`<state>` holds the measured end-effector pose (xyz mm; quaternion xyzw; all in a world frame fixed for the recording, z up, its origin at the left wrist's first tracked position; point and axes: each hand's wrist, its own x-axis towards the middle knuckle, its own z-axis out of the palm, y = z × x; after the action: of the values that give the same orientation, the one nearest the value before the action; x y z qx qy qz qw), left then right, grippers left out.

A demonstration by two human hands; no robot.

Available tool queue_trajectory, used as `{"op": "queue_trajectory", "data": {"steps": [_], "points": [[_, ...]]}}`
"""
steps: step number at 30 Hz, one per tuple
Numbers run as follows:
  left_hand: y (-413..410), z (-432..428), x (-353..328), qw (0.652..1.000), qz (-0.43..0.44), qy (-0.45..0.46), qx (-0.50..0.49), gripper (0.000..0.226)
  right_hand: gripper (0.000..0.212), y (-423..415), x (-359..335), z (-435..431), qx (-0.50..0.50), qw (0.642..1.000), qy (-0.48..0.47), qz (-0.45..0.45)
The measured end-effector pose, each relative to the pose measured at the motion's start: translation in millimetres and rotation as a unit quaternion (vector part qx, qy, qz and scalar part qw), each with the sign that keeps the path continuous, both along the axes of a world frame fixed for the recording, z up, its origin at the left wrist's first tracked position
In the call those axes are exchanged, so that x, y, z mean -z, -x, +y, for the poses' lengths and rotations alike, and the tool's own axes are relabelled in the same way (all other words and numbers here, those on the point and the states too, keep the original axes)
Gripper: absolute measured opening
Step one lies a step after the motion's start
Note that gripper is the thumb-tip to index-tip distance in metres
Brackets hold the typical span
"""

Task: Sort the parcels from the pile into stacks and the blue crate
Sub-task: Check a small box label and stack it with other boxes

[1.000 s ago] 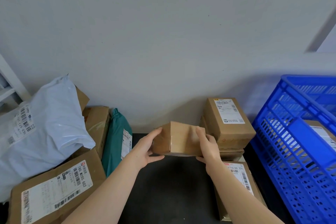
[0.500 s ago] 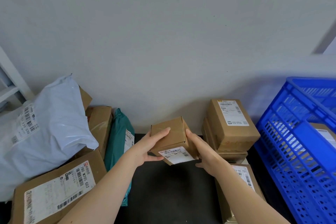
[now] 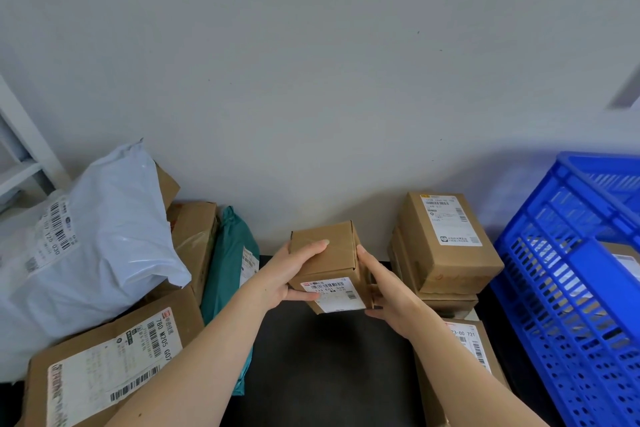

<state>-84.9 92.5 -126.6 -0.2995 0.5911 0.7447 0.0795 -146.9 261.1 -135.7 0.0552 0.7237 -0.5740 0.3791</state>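
Beside blue crate (image 3: 571,253), black surface (image 3: 329,367), wall (image 3: 311,80)

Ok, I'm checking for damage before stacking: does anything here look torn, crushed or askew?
Nothing looks torn or crushed. The top box next to the blue crate sits slightly askew, overhanging the boxes under it toward the crate.
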Motion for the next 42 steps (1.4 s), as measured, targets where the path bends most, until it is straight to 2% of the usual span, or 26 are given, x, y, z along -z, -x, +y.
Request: {"op": "queue_trajectory", "data": {"steps": [7, 12, 15, 19, 23, 29, 31, 34, 39, 42], "points": [[4.1, 4.6, -2.3, 1.0, -0.004, 0.01, -0.025, 0.054, 0.048, 5.3, -0.6, 0.2, 0.02, 1.0, 0.009, -0.004], [3.7, 3.0, -3.7, 1.0, -0.005, 0.008, -0.028, 0.053, 0.05, 4.7, -5.0, -1.8, 0.018, 1.0, 0.011, 0.001], [3.4, 2.5, -5.7, 1.0, -0.009, 0.006, -0.023, 0.053, 0.057, 5.3, -4.5, -2.8, 0.02, 1.0, -0.002, 0.004], [-0.1, 4.1, -4.0, 0.999, -0.032, -0.003, -0.015, 0.052, 0.059, 8.2, -5.5, -0.3, 0.082, 0.997, -0.007, 0.009], [0.6, 9.4, 4.2, 0.996, -0.049, 0.069, -0.04, 0.062, 0.058, 11.8, -6.7, 4.7, 0.16, 0.987, -0.01, 0.022], [4.5, 16.3, 2.0, 0.985, -0.02, 0.162, -0.047, 0.064, 0.051, 12.4, 1.3, 9.6, 0.195, 0.979, -0.013, 0.056], [4.8, 18.1, -1.4, 0.986, -0.02, 0.163, -0.028, 0.074, 0.051, 12.3, 2.7, 10.9, 0.195, 0.978, -0.014, 0.071], [5.1, 21.8, -7.6, 0.991, -0.05, 0.118, 0.03, 0.108, 0.049, 12.0, 1.8, 11.0, 0.189, 0.978, -0.014, 0.091], [7.3, 23.4, 0.7, 0.993, -0.071, 0.089, -0.004, 0.108, 0.042, 10.3, -4.8, 10.2, 0.176, 0.978, 0.004, 0.114], [8.8, 24.5, 1.4, 0.996, -0.081, 0.033, -0.032, 0.129, 0.039, 9.4, -3.7, 8.2, 0.16, 0.977, 0.004, 0.139]]}}
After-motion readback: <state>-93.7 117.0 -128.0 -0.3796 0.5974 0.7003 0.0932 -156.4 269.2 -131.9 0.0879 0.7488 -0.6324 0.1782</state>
